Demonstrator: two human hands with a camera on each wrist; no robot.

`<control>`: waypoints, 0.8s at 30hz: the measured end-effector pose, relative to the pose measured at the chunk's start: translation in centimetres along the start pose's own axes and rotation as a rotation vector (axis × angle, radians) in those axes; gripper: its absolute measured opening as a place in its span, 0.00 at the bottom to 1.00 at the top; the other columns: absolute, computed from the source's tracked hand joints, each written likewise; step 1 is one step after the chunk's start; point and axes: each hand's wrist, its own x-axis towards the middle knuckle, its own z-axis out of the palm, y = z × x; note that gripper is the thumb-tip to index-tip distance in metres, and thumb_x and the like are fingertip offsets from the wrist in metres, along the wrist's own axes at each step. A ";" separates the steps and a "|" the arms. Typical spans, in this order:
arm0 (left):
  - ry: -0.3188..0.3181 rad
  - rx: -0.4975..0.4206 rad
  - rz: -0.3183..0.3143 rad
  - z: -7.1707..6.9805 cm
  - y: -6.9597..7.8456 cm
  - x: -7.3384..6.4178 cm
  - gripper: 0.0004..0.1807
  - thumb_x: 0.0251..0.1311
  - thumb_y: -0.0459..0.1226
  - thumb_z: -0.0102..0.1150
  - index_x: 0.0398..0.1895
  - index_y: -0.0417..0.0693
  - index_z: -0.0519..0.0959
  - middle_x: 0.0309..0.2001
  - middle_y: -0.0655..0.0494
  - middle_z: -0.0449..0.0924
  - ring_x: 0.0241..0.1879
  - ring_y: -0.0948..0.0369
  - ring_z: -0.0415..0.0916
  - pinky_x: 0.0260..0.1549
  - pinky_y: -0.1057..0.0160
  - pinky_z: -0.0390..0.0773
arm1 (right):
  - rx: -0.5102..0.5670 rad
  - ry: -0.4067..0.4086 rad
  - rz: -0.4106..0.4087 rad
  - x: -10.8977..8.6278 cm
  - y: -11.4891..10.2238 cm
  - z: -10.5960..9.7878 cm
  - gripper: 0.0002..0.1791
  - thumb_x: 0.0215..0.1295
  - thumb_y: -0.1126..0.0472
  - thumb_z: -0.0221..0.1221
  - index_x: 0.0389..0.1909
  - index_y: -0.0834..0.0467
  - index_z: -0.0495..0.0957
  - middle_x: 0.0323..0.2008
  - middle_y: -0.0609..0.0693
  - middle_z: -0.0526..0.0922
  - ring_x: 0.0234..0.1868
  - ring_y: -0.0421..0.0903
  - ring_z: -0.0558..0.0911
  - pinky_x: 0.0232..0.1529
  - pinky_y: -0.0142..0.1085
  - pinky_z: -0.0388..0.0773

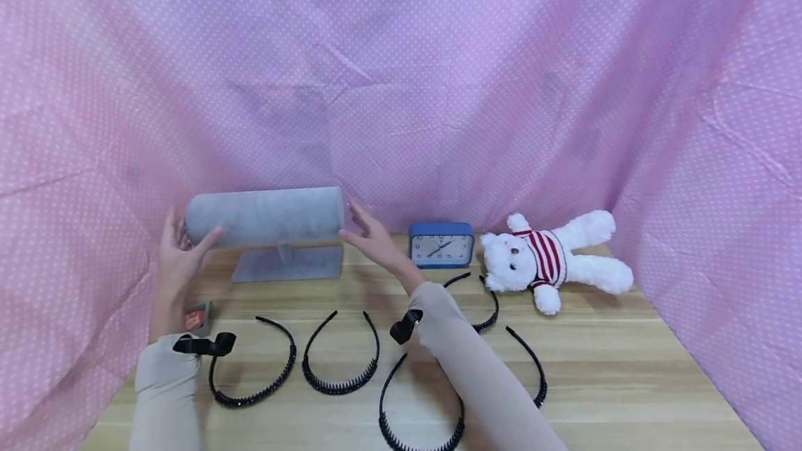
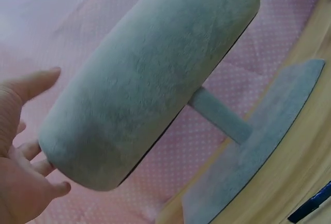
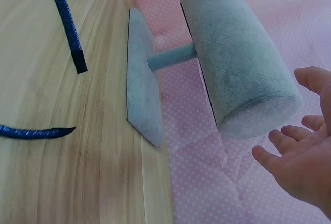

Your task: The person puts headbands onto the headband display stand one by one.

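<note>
A grey velvet display stand with a horizontal padded roll (image 1: 266, 214) on a short post and flat base (image 1: 301, 264) stands at the back left of the table. At the roll's left end is my left hand (image 1: 175, 252), fingers spread around the end; the left wrist view has its fingertips (image 2: 44, 167) at the roll's edge, and whether they touch is unclear. My right hand (image 1: 376, 239) is held beside the right end, its fingers relaxed and apart from the roll in the right wrist view. Several black toothed headbands (image 1: 341, 387) lie in front of the stand.
A blue alarm clock (image 1: 441, 245) stands right of the stand. Farther right a white teddy bear (image 1: 545, 259) in a striped shirt lies on its side. A small box with red contents (image 1: 198, 317) sits by my left forearm. Pink dotted cloth (image 1: 401, 89) hangs behind the wooden table (image 1: 626, 381).
</note>
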 end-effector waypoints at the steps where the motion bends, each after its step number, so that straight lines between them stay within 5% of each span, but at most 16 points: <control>1: -0.005 -0.002 0.000 -0.2 -0.3 0.2 0.55 0.66 0.31 0.63 0.84 0.53 0.34 0.84 0.48 0.32 0.83 0.55 0.33 0.81 0.63 0.36 | 0.006 -0.004 -0.004 0.2 0.1 0.1 0.41 0.77 0.59 0.55 0.82 0.58 0.44 0.82 0.54 0.48 0.81 0.55 0.55 0.80 0.53 0.57; 6: 0.039 -0.063 -0.008 -1.2 -1.7 1.4 0.50 0.64 0.25 0.62 0.83 0.52 0.46 0.83 0.49 0.44 0.81 0.58 0.46 0.78 0.70 0.51 | 0.052 -0.036 -0.029 1.0 0.6 0.6 0.40 0.77 0.63 0.55 0.82 0.57 0.46 0.82 0.55 0.49 0.80 0.55 0.57 0.78 0.54 0.60; 11: 0.023 -0.123 0.003 -1.9 -1.8 1.6 0.45 0.61 0.21 0.63 0.79 0.50 0.59 0.80 0.50 0.55 0.76 0.60 0.61 0.59 0.79 0.74 | 0.129 -0.047 -0.044 1.2 0.7 0.9 0.40 0.75 0.68 0.56 0.82 0.57 0.47 0.81 0.56 0.51 0.79 0.57 0.59 0.77 0.52 0.63; 19: -0.017 -0.094 0.012 -2.3 -2.1 1.5 0.43 0.59 0.18 0.63 0.77 0.50 0.64 0.78 0.47 0.60 0.65 0.67 0.75 0.48 0.81 0.78 | 0.152 -0.048 -0.019 0.7 0.4 0.1 0.40 0.73 0.70 0.57 0.81 0.58 0.50 0.79 0.59 0.56 0.78 0.58 0.61 0.77 0.52 0.63; 24: -0.042 -0.172 0.037 -1.7 -2.1 1.3 0.42 0.55 0.16 0.65 0.75 0.46 0.68 0.68 0.54 0.76 0.48 0.75 0.82 0.45 0.76 0.82 | 0.141 -0.055 -0.002 -0.1 0.2 -0.9 0.40 0.74 0.68 0.58 0.81 0.55 0.51 0.80 0.56 0.57 0.78 0.54 0.62 0.77 0.47 0.65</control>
